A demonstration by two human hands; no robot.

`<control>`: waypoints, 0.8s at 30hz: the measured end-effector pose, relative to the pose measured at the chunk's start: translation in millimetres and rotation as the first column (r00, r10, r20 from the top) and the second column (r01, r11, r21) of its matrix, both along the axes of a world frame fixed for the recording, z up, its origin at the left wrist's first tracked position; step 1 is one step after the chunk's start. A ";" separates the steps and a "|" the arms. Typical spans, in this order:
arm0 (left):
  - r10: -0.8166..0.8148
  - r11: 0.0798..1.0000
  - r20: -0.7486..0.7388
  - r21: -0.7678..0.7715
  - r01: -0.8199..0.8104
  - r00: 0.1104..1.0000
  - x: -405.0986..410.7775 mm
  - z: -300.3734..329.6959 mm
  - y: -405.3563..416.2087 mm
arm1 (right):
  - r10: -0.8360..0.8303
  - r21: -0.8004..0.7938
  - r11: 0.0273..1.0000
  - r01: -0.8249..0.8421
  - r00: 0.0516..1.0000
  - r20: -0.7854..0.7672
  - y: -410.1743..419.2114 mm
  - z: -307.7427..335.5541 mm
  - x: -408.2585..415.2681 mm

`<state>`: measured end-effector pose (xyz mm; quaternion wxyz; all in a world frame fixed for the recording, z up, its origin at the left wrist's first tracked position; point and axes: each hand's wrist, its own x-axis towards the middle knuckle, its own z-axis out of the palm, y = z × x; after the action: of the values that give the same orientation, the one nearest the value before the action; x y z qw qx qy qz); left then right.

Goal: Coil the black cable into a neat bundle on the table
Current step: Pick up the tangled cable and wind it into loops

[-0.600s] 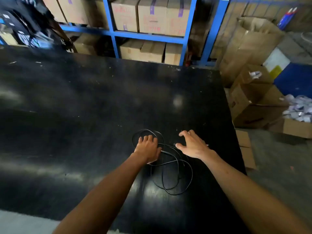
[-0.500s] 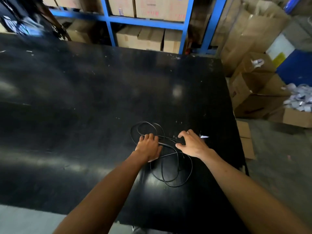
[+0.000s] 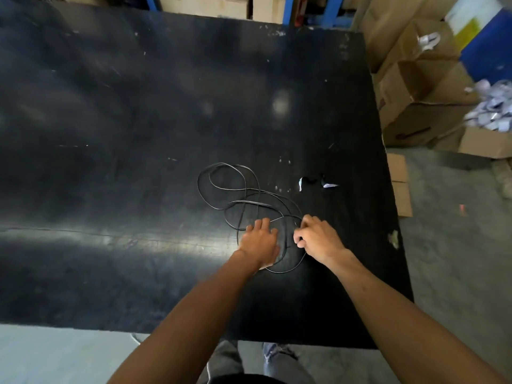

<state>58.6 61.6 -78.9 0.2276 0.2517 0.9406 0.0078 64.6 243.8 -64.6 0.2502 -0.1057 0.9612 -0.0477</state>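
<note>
Right hand (image 3: 318, 238) has its fingers curled in and pinched on a strand of the black cable (image 3: 230, 187); left hand (image 3: 260, 242) lies flat, fingers spread, pressing loops down without gripping. Cable lies in loose overlapping loops on the black table (image 3: 110, 120), spreading away from both hands. White paper scraps (image 3: 315, 182) sit just beyond-right.

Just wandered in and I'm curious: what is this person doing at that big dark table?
A person is gathering up a thin black cable that lies in loose, overlapping loops on a black table. The left hand rests flat on the near loops, and the right hand is curled at a strand beside it, apparently pinching it. The cable is not bundled yet: the loops are spread out and uneven. A small white scrap lies just beyond them.
</note>
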 end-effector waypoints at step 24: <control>0.744 0.579 -0.005 0.503 -0.641 0.668 -89.7 135.7 -29.8 | -0.493 -0.581 0.780 0.232 0.801 -0.341 -69.2 125.1 -70.0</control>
<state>-31.2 31.8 56.8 0.0360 -0.0925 0.9512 0.2920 -5.4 174.6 60.5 -0.0451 0.0167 0.9453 -0.3227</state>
